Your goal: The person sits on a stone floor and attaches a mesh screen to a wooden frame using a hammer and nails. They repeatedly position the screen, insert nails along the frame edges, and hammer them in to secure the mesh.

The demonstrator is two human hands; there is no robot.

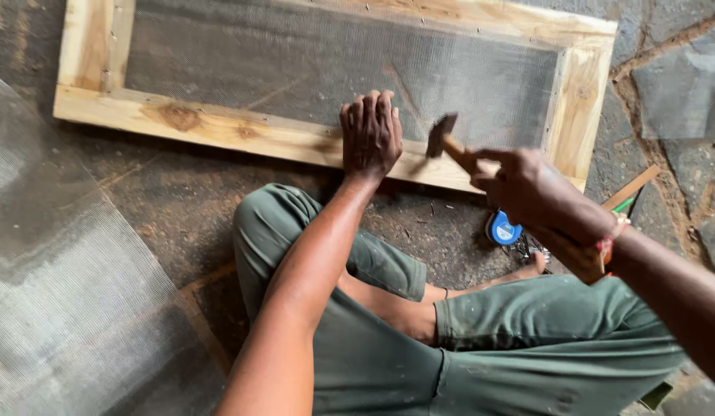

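Note:
A wooden frame (219,127) with grey wire mesh (334,69) stretched over it lies on the stone floor in front of me. My left hand (370,135) rests on the frame's near rail, fingers bent over its inner edge onto the mesh. My right hand (534,189) grips the wooden handle of a hammer (443,137), whose dark head hangs just above the rail, right beside my left hand. I sit cross-legged in green trousers (388,339) behind the rail.
A loose sheet of wire mesh (65,285) covers the floor at the left. A blue round tape measure (502,229) and small metal bits lie by my right knee. A thin wooden stick (633,187) lies at the right on the stone paving.

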